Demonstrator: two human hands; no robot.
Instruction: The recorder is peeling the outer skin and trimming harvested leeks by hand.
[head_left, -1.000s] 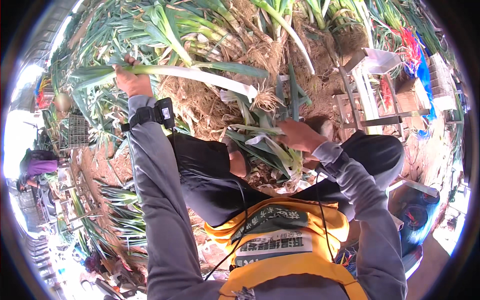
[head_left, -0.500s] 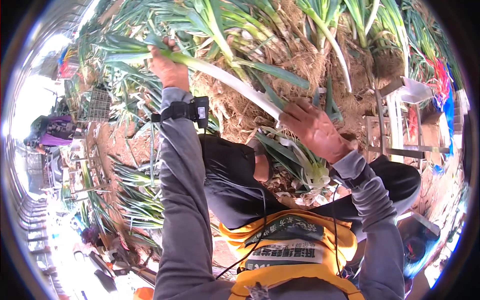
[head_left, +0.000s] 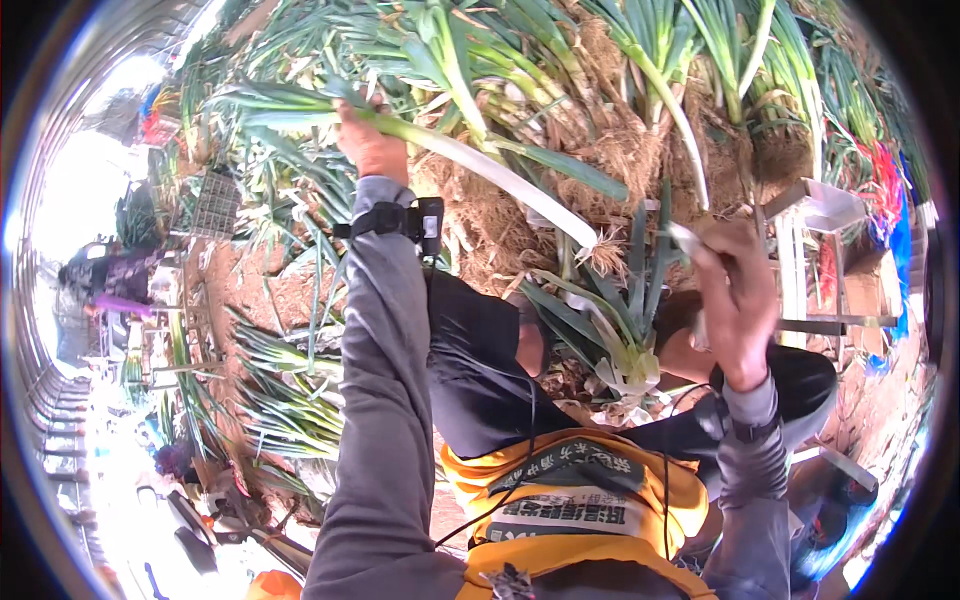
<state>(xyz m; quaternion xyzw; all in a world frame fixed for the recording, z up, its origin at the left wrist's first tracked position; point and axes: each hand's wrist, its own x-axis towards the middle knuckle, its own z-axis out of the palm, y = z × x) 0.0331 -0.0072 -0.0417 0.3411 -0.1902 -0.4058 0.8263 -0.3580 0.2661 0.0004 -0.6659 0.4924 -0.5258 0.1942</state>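
White-stalked leek (head_left: 500, 170) gripped by left hand (head_left: 368, 145); right hand (head_left: 735, 300) closed, perhaps holding knife.

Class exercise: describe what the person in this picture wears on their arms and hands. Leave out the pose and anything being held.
Both arms are in long grey sleeves that reach the wrists. The left hand is bare; just below it a black strap with a small black boxy device wraps the wrist. The right hand is also bare, with a dark band around the grey cuff at its wrist.

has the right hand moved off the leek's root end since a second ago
Yes. The right hand has pulled right, away from the root end of the leek; it now grips a thin pale strip, with the left hand holding the stalk.
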